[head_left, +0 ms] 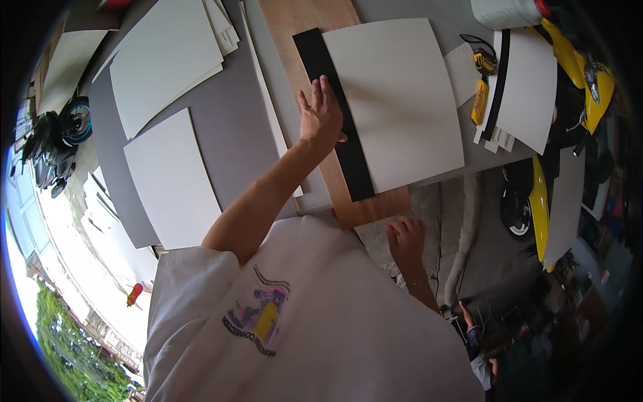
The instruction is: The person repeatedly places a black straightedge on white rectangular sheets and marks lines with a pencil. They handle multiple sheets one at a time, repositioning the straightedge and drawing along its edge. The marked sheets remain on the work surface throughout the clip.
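Note:
My left hand lies with outstretched fingers on a long black strip, which runs along the left edge of a large white sheet. The strip and sheet rest on a brown wooden board. Below the board's front end, my right hand is empty, with loosely bent fingers apart. To the right of the sheet are a yellow-and-black tape measure, a yellow cutter and a narrower white piece with another black strip.
A grey table surface carries white sheets on the left and a white container at the back right. A dark motorcycle stands left, yellow vehicle parts right. Another person's hand shows at lower right.

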Available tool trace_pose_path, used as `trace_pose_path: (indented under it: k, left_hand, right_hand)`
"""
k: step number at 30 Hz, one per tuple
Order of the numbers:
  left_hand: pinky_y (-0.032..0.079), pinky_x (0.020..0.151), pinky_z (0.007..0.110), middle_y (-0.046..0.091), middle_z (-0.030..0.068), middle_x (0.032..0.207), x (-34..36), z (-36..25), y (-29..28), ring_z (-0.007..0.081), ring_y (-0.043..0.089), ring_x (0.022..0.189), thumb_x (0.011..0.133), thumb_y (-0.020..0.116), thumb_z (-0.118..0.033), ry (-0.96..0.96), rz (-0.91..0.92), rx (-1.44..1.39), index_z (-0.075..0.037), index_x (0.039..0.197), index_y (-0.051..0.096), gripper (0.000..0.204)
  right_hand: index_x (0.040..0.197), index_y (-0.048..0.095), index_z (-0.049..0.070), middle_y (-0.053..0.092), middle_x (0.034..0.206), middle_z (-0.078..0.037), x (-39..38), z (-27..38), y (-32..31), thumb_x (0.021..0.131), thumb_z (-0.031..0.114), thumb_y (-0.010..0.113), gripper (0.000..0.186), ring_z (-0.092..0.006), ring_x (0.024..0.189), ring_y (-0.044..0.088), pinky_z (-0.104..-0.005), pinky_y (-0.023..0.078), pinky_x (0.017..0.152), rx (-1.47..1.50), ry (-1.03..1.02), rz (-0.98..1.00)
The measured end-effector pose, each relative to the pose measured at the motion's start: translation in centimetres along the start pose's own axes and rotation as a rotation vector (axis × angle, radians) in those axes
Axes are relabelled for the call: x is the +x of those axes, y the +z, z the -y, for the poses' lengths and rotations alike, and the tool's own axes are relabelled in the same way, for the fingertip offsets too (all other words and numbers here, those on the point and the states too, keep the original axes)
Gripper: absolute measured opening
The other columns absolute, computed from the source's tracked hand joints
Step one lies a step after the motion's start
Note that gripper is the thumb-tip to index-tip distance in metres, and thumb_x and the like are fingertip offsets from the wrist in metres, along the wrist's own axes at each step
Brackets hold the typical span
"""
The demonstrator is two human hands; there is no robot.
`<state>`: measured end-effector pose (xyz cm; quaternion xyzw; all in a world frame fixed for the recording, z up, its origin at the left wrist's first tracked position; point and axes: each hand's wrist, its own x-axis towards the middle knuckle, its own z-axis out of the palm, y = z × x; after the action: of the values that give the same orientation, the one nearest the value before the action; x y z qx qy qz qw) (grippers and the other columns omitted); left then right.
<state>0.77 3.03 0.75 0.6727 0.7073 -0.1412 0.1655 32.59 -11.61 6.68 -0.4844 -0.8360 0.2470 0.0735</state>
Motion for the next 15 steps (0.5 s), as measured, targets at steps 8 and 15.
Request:
trace_pose_path:
  k: [8,15]
  left_hand:
    - [0.02,0.13,0.058,0.024,0.0245,0.17,-0.8,0.8,-0.4,0.0381,0.02,0.16,0.071,0.092,-0.05,0.01,-0.058,-0.182,0.007,0.159,0.031,0.121]
    - [0.02,0.129,0.054,0.027,0.021,0.17,-7.7,4.3,5.3,0.0383,0.023,0.159,0.091,0.077,-0.048,-0.043,-0.393,-0.534,-0.002,0.158,0.04,0.089]
  right_hand:
    - [0.113,0.062,0.008,0.064,0.104,-0.01,5.8,3.5,5.9,0.092,0.022,0.079,0.03,-0.031,0.102,0.063,-0.0458,0.049,0.09,-0.006,0.299,-0.14]
    - [0.105,0.067,0.005,0.065,0.102,-0.013,6.2,4.7,7.9,0.079,0.025,0.091,0.04,-0.0313,0.095,0.069,-0.0406,0.055,0.08,0.06,0.486,-0.062]
